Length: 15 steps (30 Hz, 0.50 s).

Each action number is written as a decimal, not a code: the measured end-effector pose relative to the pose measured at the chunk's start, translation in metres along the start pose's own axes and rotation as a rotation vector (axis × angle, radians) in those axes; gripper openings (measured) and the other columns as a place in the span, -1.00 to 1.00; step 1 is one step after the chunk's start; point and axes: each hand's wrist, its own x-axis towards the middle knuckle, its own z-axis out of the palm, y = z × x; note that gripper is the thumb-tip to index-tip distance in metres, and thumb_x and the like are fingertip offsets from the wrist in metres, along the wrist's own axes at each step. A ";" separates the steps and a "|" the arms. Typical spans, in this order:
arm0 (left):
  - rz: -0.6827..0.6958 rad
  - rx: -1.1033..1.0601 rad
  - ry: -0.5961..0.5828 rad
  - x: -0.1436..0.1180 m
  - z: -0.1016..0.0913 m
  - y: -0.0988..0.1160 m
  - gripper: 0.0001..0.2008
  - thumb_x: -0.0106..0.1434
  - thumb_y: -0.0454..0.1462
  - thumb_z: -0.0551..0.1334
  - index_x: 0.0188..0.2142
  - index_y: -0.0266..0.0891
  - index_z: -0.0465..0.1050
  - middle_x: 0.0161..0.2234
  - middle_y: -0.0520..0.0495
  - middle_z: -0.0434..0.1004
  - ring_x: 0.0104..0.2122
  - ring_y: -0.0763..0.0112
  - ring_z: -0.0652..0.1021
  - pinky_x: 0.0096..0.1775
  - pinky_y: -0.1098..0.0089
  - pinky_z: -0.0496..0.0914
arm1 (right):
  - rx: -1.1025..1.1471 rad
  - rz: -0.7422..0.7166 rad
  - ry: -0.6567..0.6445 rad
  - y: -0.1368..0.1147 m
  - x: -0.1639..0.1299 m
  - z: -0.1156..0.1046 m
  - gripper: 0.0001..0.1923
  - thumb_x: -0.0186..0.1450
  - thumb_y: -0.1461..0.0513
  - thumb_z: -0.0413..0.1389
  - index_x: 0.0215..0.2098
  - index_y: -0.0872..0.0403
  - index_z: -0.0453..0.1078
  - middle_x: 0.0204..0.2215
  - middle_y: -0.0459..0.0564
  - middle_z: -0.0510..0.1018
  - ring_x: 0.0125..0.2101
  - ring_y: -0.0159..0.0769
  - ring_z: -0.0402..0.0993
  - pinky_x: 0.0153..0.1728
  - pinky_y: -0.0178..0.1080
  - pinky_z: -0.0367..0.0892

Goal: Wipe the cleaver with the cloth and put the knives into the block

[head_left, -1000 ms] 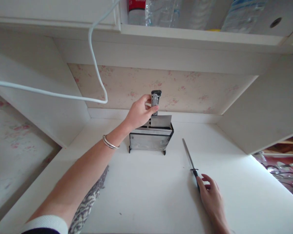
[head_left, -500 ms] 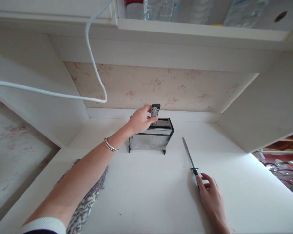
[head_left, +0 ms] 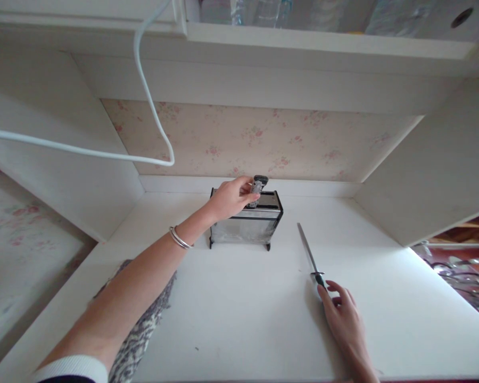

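Note:
My left hand [head_left: 233,199] reaches over a knife block [head_left: 245,231] with a steel top, clear front and black corners. Pinched between its thumb and fingers is a short grey handle-like piece with a black end [head_left: 257,187], leaning right above the block's top. Whether its lower end sits in a slot is hidden by my fingers. My right hand [head_left: 343,316] is closed round the dark handle of a honing steel [head_left: 308,250]. Its thin rod points away from me, to the right of the block, low over the white counter [head_left: 239,308].
A grey patterned cloth [head_left: 139,330] lies under my left forearm. White side panels [head_left: 427,154] and a floral wall [head_left: 259,138] enclose the counter. A white cable [head_left: 154,106] hangs at upper left, below an overhead shelf [head_left: 327,42] holding clear containers. Shiny items [head_left: 463,276] stand beyond the right edge.
The grey piece in my left hand has tipped to the right and sunk slightly. My right hand stays nearly in place with the honing steel, and the view has shifted a little.

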 end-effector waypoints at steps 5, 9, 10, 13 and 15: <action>-0.019 -0.122 0.001 -0.003 -0.004 -0.004 -0.56 0.17 -0.13 0.31 0.00 -0.27 0.39 -0.14 -0.17 0.59 -0.16 0.31 0.59 -0.03 0.26 0.44 | -0.145 -0.110 -0.005 0.000 -0.002 0.005 -0.43 0.20 -0.22 -0.05 0.00 -0.10 0.30 -0.07 -0.04 0.45 -0.27 -0.15 0.48 -0.33 -0.18 0.31; -0.055 -0.224 0.064 -0.019 -0.018 -0.004 -0.56 0.17 -0.10 0.30 -0.03 -0.29 0.39 -0.11 -0.19 0.56 -0.15 0.32 0.58 -0.06 0.29 0.45 | -0.207 -0.188 0.025 0.001 -0.006 0.009 -0.41 0.23 -0.20 -0.09 0.06 -0.06 0.26 -0.06 0.01 0.46 -0.20 -0.08 0.48 -0.26 -0.13 0.33; -0.075 -0.239 0.105 -0.027 -0.022 -0.003 -0.59 0.20 -0.08 0.28 -0.05 -0.29 0.40 -0.13 -0.18 0.57 -0.15 0.32 0.57 -0.07 0.30 0.45 | -0.209 -0.196 0.028 0.001 -0.008 0.009 -0.41 0.24 -0.20 -0.10 0.06 -0.04 0.27 -0.06 0.02 0.46 -0.20 -0.07 0.48 -0.25 -0.12 0.33; -0.160 -0.292 0.242 -0.058 -0.032 -0.002 -0.65 0.24 -0.05 0.22 -0.12 -0.27 0.42 -0.20 -0.14 0.57 -0.20 0.33 0.58 -0.11 0.31 0.45 | -0.192 -0.161 0.028 0.000 -0.017 0.005 -0.42 0.24 -0.19 -0.12 0.03 -0.04 0.30 -0.05 0.05 0.48 -0.17 -0.03 0.48 -0.22 -0.10 0.34; -0.237 -0.330 0.291 -0.085 -0.035 0.000 -0.68 0.25 -0.07 0.21 -0.14 -0.25 0.41 -0.24 -0.10 0.57 -0.28 0.37 0.58 -0.15 0.34 0.45 | -0.168 -0.060 0.032 -0.002 -0.021 -0.002 -0.42 0.23 -0.20 -0.11 0.02 -0.06 0.33 -0.12 0.05 0.53 -0.16 0.01 0.49 -0.23 -0.08 0.34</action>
